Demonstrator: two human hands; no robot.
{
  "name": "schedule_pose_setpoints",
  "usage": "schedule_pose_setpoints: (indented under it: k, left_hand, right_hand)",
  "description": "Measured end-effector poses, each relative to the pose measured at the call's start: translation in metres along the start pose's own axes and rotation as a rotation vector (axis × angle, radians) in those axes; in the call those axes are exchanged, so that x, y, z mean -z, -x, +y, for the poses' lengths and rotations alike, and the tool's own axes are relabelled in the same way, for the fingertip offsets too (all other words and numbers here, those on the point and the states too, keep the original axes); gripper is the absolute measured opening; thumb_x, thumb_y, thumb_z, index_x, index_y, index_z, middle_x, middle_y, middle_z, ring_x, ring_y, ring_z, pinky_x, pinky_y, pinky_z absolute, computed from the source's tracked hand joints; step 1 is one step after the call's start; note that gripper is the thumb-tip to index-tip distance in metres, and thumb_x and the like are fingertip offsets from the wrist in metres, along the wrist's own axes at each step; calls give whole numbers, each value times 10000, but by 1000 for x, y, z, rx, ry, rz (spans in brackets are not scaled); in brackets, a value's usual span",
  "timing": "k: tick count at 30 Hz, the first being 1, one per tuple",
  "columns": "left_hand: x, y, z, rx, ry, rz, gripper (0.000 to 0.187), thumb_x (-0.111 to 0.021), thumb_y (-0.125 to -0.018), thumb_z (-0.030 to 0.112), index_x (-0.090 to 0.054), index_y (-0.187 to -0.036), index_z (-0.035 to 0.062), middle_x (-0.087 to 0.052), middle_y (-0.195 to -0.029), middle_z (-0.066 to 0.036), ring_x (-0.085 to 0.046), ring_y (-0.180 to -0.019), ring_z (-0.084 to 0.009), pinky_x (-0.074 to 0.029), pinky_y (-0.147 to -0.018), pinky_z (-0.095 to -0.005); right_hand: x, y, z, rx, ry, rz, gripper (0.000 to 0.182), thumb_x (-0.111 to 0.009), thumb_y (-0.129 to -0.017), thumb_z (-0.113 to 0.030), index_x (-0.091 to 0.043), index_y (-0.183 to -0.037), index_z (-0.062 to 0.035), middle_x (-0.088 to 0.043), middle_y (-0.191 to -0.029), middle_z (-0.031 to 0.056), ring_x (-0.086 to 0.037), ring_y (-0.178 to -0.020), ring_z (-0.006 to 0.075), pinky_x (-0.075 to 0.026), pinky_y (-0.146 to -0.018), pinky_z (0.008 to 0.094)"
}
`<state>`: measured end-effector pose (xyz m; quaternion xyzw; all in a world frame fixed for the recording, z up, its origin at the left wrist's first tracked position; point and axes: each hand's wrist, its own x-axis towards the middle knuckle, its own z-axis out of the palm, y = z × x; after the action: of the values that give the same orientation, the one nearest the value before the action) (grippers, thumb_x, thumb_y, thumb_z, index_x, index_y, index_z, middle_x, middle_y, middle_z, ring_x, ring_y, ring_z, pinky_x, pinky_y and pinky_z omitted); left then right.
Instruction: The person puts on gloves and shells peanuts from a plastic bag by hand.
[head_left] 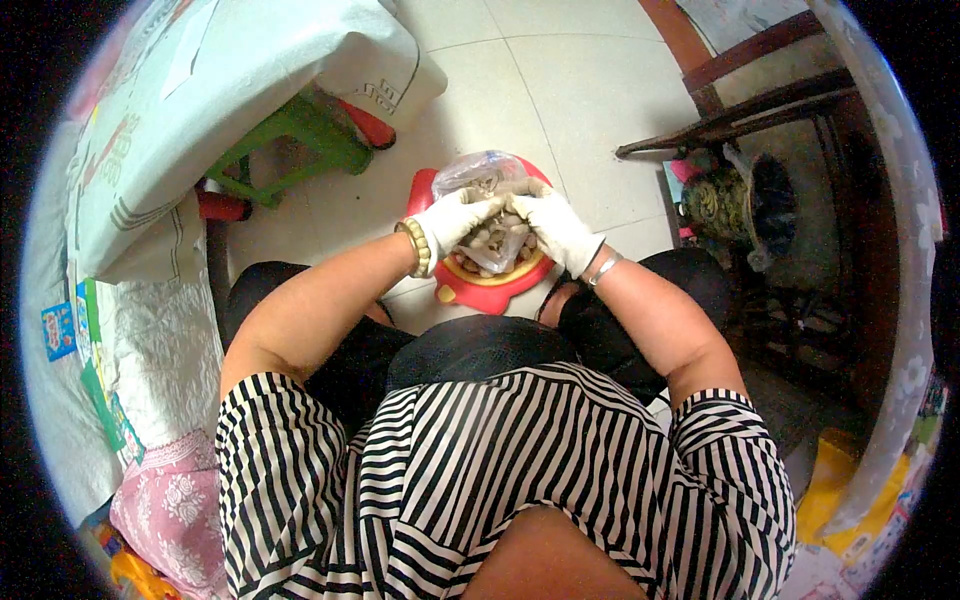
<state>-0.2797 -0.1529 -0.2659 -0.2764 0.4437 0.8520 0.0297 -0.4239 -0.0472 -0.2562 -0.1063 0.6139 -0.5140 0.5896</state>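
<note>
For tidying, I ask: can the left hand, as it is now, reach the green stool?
Probably yes: between the left hand and the green stool I see only floor, though distance is uncertain.

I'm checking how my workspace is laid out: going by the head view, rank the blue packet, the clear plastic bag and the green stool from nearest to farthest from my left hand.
From the left hand:
1. Clear plastic bag, right at the fingers
2. Green stool, ahead and left
3. Blue packet, far left
</note>
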Motion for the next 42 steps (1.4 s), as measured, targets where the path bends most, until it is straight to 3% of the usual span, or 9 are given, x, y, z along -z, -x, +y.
schedule_pose_setpoints:
  k: [3, 14, 18, 21, 23, 27, 31, 33, 42]
  left_hand:
    - [1, 1, -7, -20, -90, 22, 314, -586, -891, 255, -578, -1126, 48, -625, -1031, -47, -588, -896, -129, -484, -790, -277]
    - [17, -16, -32, -202, -337, 24, 367, -567, -885, 233, -516, -1181, 22, -612, -1044, -86, -569, -948, -141, -467, -823, -278]
    - [25, -27, -45, -119, -385, 7, 357, -541, -889, 227, -511, -1195, 44, -610, -1038, -90, -582, -938, -156, -479, -794, -279]
    - [25, -28, -50, -59, -347, -11, 330, -529, -912, 147, -491, -1224, 47, -580, -1100, -20, -531, -990, -106, -433, -903, -278]
    - [22, -23, -49, -224, -401, -48, 346, -508, -919, 138, -469, -1252, 52, -564, -1135, -21, -522, -1020, -103, -424, -917, -274]
    - [8, -6, -29, -94, -213, -58, 343, -489, -923, 127, -464, -1256, 50, -553, -1158, -28, -515, -1044, -107, -423, -923, -274]
    - [17, -13, -31, -188, -246, -24, 353, -514, -893, 161, -489, -1218, 25, -593, -1092, -80, -561, -981, -154, -470, -841, -296]
    - [13, -8, -22, -167, -307, 20, 317, -527, -896, 104, -496, -1203, 32, -574, -1099, -45, -538, -990, -127, -445, -898, -288]
    - [13, -15, -28, -146, -479, 110, 379, -632, -830, 165, -521, -1162, 19, -621, -1032, -104, -581, -948, -155, -476, -810, -287]
  right_hand:
    - [-1, 1, 4, 31, 138, -87, 197, -491, -885, -72, -515, -1074, -22, -597, -890, 50, -589, -705, 131, -519, -572, 251]
    - [0, 3, -7, 11, 161, -207, 135, -482, -907, -101, -537, -1017, -47, -584, -843, 29, -556, -666, 100, -491, -549, 227]
    - [-3, 6, -7, 11, 221, -180, 149, -467, -926, -99, -534, -1054, -61, -590, -824, 15, -537, -597, 56, -454, -498, 186]
    - [-1, 6, -7, -7, 223, -231, 155, -458, -927, -98, -534, -1059, -66, -588, -816, 6, -529, -599, 46, -435, -490, 178]
    - [4, 5, -5, -12, 189, -252, 166, -457, -929, -93, -530, -1074, -59, -597, -847, 20, -551, -634, 61, -456, -508, 187]
    - [3, 3, 1, -35, -32, -241, 207, -461, -932, -80, -511, -1128, -32, -611, -964, 75, -613, -775, 127, -528, -606, 233]
    - [3, -2, 4, -49, -164, -246, 188, -448, -947, -130, -535, -1095, -55, -622, -915, 38, -609, -706, 103, -513, -593, 216]
    - [3, -1, 0, -71, -200, -244, 223, -468, -933, -85, -498, -1143, -18, -605, -1010, 99, -621, -839, 164, -547, -700, 275]
    - [0, 2, 0, -11, 123, -254, 232, -555, -913, -168, -513, -1094, -28, -592, -929, 50, -593, -737, 114, -514, -609, 222]
